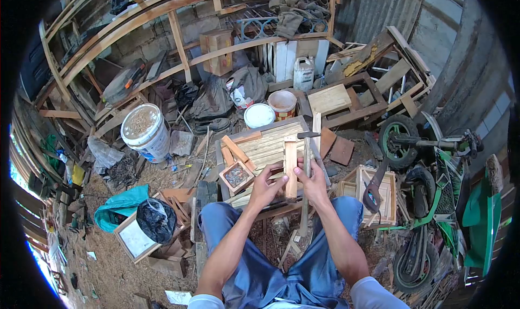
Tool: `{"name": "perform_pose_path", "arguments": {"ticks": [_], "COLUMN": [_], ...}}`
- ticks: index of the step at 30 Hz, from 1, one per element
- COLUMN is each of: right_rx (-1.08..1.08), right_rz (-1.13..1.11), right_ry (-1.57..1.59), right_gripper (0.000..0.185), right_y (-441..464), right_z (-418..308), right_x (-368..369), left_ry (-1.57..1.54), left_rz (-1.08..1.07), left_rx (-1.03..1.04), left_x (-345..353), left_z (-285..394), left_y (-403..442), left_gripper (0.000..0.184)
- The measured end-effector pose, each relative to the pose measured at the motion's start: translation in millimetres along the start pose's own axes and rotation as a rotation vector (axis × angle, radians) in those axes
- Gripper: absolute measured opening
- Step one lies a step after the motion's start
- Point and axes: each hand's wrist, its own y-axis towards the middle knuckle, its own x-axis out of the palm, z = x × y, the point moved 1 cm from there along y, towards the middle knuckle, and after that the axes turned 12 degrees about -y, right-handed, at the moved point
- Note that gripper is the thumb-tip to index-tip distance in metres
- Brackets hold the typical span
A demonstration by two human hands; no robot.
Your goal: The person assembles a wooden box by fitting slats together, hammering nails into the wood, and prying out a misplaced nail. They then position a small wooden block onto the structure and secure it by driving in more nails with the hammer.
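A narrow, light wooden piece stands upright in front of me, over a slatted wooden panel. My left hand is closed on its left edge, thumb against the face. On the other side, my right hand presses its thumb to the piece and also grips a hammer. The hammer's dark head is up at the far end, and its handle runs down past the hand between my knees. Left of the hands, a small wooden box holds small dark bits, probably nails.
The slatted panel lies before my knees. Beside my right knee is a wooden frame with scissors. Buckets and scrap wood stand further back. A green small motorbike is at right, a black bag at left.
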Motion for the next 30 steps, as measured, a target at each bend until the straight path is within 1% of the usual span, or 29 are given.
{"name": "perform_pose_path", "arguments": {"ticks": [2,5,8,9,12,13,16,17,20,21,22,24,25,28,29,30], "right_rx": [-0.019,-0.074,-0.081,-0.072,0.004,0.038,-0.082,-0.052,0.020,0.034,0.048,0.045,0.045,0.034,0.008,-0.021], "right_rz": [-0.008,-0.036,-0.064,-0.065,-0.104,-0.116,-0.025,-0.027,-0.043,-0.054,-0.066,-0.089,-0.100,-0.140,-0.129,-0.118], "right_ry": [-0.062,-0.130,-0.150,-0.164,-0.129,-0.104,-0.144,-0.100,0.049,0.111,0.175,0.244,0.277,0.236,0.197,0.161], "right_gripper": [0.033,0.032,0.029,0.028,0.027,0.027,0.027,0.027,0.028,0.029,0.029,0.032,0.033,0.034,0.034,0.034], "right_y": [-0.8,0.7,-1.0,-1.6,-0.8,-1.4,6.9,8.5,6.8,6.8,6.4,4.8,4.4,5.8,6.3,7.7], "right_z": [-0.7,7.0,11.3,13.4,14.6,12.6,28.6,33.0,21.5,20.3,18.0,11.0,7.9,4.7,4.1,4.4], "right_x": [-4.6,-10.6,-16.0,-18.5,-24.4,-27.1,-33.0,-38.1,-44.0,-45.0,-45.1,-45.9,-46.9,-55.7,-57.7,-58.6], "left_ry": [0.041,0.015,-0.071,0.036,0.208,0.218,0.230,0.254,0.357,0.191,0.038,-0.242,-0.319,-0.573,-0.640,-0.669], "left_rz": [-0.009,0.077,0.204,0.215,0.188,0.210,0.255,0.295,0.439,0.395,0.370,0.323,0.233,0.226,0.226,0.209], "left_rx": [0.020,-0.108,-0.100,-0.092,-0.140,-0.121,-0.139,-0.149,0.067,-0.080,-0.233,-0.368,-0.368,-0.323,-0.287,-0.267], "left_x": [0.9,-3.7,-1.8,-3.0,-2.4,-3.6,-4.3,-5.0,-17.7,-21.1,-19.0,-11.1,-14.3,-11.2,-13.0,-14.9], "left_z": [-3.7,-4.1,-16.0,-18.0,-22.4,-28.3,-32.5,-35.0,-72.8,-71.8,-55.2,-21.2,-18.5,-11.3,-15.6,-15.0], "left_y": [0.4,5.9,8.0,9.9,7.8,8.9,9.7,9.3,18.0,20.2,20.2,10.4,10.0,6.0,7.6,8.7], "left_gripper": [0.040,0.032,0.027,0.026,0.027,0.030,0.034,0.038,0.043,0.042,0.041,0.034,0.037,0.042,0.048,0.047]}}
